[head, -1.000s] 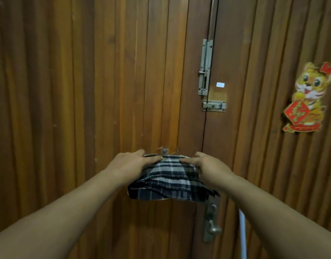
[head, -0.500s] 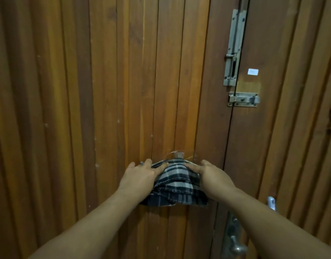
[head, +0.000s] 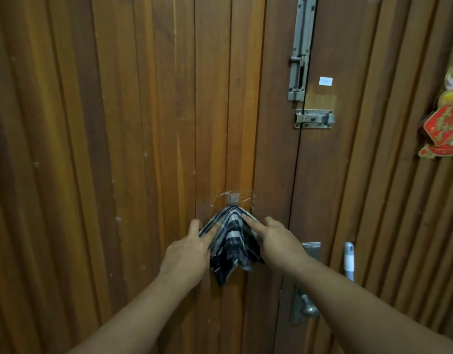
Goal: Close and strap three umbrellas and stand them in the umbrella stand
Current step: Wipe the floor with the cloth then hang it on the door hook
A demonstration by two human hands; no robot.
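Note:
No umbrella and no umbrella stand is in view. A dark blue and white plaid cloth (head: 231, 241) hangs by its top from a small hook (head: 233, 199) on the wooden door (head: 143, 149). My left hand (head: 188, 251) pinches the cloth's left edge between thumb and forefinger. My right hand (head: 277, 242) holds the right edge, with its forefinger laid along the fabric. The cloth spreads like a tent between the two hands.
A metal slide bolt (head: 299, 54) and a latch (head: 314, 119) sit at the seam of the double door. Lower right are a lever handle (head: 306, 306) and a white stick-like object (head: 349, 260). A red and gold decoration (head: 446, 118) hangs at the right edge.
The cloth, held flat and wide by both hands before, now hangs from the hook in a peak. Both hands have slid down its sides, and the view has shifted nearer to the door.

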